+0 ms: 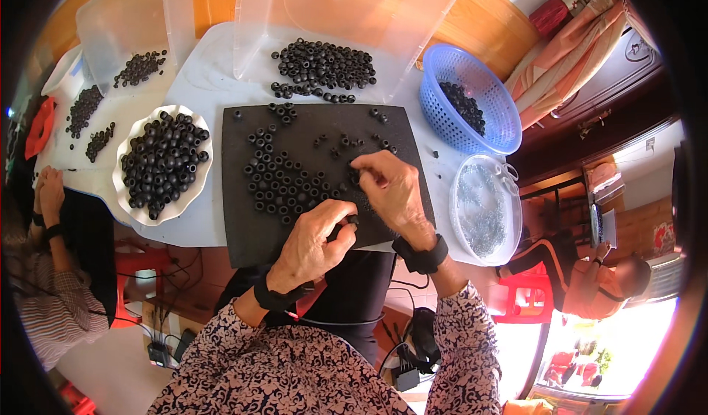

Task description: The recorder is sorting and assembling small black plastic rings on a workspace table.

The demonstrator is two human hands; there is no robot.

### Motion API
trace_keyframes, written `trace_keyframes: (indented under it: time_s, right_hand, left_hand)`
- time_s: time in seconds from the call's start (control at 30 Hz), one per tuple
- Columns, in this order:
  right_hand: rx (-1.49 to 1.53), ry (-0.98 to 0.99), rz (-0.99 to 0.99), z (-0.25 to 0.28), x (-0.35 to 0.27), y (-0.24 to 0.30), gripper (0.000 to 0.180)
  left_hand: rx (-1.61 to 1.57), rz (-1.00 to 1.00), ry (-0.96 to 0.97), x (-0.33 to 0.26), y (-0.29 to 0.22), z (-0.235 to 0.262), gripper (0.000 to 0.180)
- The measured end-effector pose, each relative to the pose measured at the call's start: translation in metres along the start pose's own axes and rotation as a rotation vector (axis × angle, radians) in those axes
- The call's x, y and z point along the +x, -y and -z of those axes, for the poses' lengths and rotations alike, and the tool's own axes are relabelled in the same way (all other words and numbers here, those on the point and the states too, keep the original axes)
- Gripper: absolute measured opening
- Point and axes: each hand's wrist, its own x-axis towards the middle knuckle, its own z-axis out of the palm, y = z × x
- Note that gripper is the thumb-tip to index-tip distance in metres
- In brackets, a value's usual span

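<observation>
Small black barrel-shaped pieces with a hole through them (280, 182), like beads, lie scattered on a dark square mat (243, 241). Over the mat's near edge, my left hand (313, 241) is closed, with a black bead (352, 221) showing between thumb and forefinger. My right hand (394, 194) hovers above the mat's right half, its thumb and forefinger pinched on a small black bead, mostly hidden by the fingers. The two hands are close but apart. Black bands circle both wrists.
A scalloped white bowl (208, 186) of larger black beads stands left. Behind the mat lies a bead pile (324, 64) by a clear plastic bin (254, 16). Right are a blue basket (509, 131) and a white tub of clear bits (457, 249). Other people sit left and right.
</observation>
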Motion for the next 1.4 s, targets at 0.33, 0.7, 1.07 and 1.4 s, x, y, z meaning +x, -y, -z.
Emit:
trace_keyframes:
  time_s: [0.33, 0.7, 1.07, 1.4]
  right_hand:
    - [-0.157, -0.077, 0.098, 0.010, -0.020, -0.004, 0.014]
    - [-0.144, 0.223, 0.268, -0.034, -0.002, 0.022, 0.015]
    - [0.027, 0.025, 0.015, -0.001, -0.009, 0.014, 0.015]
    - [-0.260, 0.140, 0.337, -0.012, 0.051, -0.015, 0.016]
  left_hand:
    - [-0.046, -0.071, 0.022, -0.002, -0.011, 0.004, 0.023]
    - [-0.242, 0.016, -0.245, 0.002, -0.032, 0.022, 0.021]
    - [-0.184, 0.203, -0.152, 0.017, -0.003, 0.023, 0.016]
    - [-0.356, 0.146, -0.227, 0.016, -0.009, 0.022, 0.016]
